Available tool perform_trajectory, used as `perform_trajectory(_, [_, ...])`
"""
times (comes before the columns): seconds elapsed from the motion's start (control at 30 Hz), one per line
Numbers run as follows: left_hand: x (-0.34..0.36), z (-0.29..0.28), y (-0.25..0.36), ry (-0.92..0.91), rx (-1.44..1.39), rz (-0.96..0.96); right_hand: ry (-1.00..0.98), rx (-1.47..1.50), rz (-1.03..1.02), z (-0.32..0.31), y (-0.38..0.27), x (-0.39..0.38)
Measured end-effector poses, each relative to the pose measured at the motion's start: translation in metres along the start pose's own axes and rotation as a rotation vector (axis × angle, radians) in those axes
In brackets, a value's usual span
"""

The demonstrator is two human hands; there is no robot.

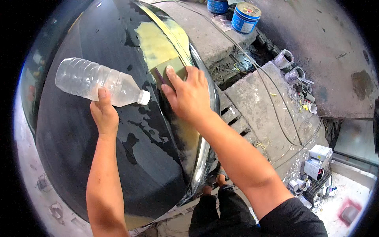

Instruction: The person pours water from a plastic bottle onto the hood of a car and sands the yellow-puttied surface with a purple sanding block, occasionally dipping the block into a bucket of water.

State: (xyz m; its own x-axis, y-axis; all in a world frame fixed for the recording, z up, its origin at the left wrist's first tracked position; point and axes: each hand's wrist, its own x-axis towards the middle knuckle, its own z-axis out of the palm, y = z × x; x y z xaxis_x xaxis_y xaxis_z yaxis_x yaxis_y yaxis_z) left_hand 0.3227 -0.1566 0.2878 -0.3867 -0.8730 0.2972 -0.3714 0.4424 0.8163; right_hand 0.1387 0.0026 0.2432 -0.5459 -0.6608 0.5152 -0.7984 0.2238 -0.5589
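My left hand (104, 114) grips a clear ribbed plastic bottle (77, 77) by its side, thumb on top. The bottle lies tilted over the dark car panel (63, 150), its white cap (145, 97) toward the right, with clear liquid inside. Under the fingers of my right hand (190, 96) is a flat olive-grey sanding pad (180, 68) with a dark purple edge, pressed against the panel. It lies at the lower end of a pale yellow filler patch (154, 41). Wet streaks and droplets mark the dark paint between my hands.
Right of the car, the concrete floor (252, 102) has an open drain trench (233, 75) and a long hose (272, 94). Blue cans (245, 19) stand at the top. Used paint tins (284, 59) line the right side. White boxes (319, 153) sit lower right.
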Motion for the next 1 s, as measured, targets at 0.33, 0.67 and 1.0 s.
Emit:
perform_trajectory(0.33, [-0.002, -0.007, 0.002, -0.023, 0.011, -0.012, -0.137, 0.088, 0.031, -0.026, -0.013, -0.075])
perform_trajectory(0.67, [-0.002, -0.005, 0.002, 0.008, -0.002, 0.043, -0.176, 0.255, 0.084, -0.048, -0.021, -0.165])
perform_trajectory(1.0, [0.0, 0.006, 0.003, -0.017, -0.101, 0.003, 0.017, 0.008, 0.073, -0.007, 0.007, -0.029])
